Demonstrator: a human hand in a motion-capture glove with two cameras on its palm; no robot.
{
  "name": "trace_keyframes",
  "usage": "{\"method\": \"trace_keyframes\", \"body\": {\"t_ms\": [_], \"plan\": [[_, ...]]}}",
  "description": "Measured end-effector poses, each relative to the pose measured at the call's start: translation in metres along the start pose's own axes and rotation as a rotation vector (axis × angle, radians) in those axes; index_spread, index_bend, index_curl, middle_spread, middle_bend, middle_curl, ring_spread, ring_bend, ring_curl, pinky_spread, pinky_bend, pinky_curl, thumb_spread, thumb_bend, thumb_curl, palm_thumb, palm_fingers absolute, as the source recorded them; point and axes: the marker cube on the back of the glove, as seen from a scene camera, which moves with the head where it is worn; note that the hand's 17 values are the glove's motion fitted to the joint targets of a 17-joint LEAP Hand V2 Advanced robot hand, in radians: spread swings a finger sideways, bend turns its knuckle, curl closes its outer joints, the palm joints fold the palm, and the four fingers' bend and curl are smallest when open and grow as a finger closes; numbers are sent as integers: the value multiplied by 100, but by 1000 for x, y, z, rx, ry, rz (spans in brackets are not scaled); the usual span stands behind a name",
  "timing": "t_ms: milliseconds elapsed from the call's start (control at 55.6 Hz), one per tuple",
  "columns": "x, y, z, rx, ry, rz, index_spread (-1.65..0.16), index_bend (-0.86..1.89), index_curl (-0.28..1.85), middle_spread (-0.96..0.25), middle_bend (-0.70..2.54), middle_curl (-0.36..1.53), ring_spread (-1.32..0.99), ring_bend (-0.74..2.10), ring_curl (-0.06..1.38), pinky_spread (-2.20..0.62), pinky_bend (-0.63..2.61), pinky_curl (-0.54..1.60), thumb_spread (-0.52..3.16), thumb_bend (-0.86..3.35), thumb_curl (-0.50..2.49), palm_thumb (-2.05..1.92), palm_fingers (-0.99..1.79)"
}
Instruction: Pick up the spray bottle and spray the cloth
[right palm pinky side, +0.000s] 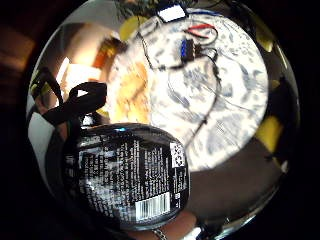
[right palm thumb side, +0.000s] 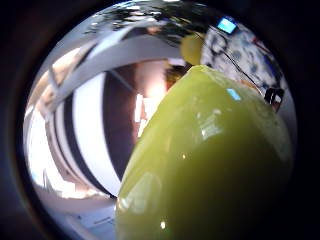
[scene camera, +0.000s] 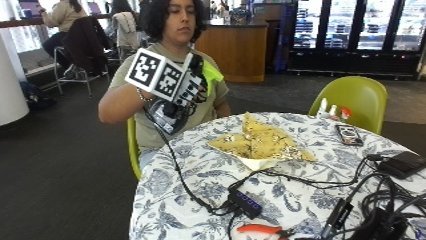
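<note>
In the outside view my gloved right hand grips the spray bottle and holds it raised in the air off the table's far left edge, in front of the person's chest. The bottle has a black labelled body and a lime green spray head, which fills the thumb side palm view. The yellow patterned cloth lies crumpled on the blue floral tablecloth at the table's middle, to the right of and below the bottle. The little finger side palm view shows the cloth beyond the bottle.
Black cables cross the table to a USB hub. Red-handled pliers lie at the near edge. A phone and a black device sit at the right. A lime green chair stands behind the table.
</note>
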Motion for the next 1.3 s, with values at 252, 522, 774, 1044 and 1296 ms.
{"method": "trace_keyframes", "body": {"t_ms": [252, 522, 774, 1044, 1296], "plan": [[12, -31, 55, -394, 383, 285, -23, 47, 53, -14, 68, 57, -16, 66, 47, -18, 34, 40, 45, -2, 71, 102, 133], [50, -65, 129, -583, 535, 447, -23, 45, 56, -14, 69, 57, -17, 65, 48, -17, 34, 41, 44, -2, 76, 102, 132], [20, -62, 120, -545, 542, 398, -22, 43, 58, -13, 69, 58, -16, 65, 48, -15, 33, 41, 46, -2, 79, 103, 131], [32, -81, 135, -565, 580, 450, -22, 42, 60, -13, 68, 57, -15, 65, 48, -15, 32, 41, 47, -3, 81, 102, 131], [-72, -125, 185, -366, 322, 44, -23, 40, 61, -13, 68, 58, -15, 66, 49, -13, 29, 42, 52, -2, 82, 104, 129]]}}
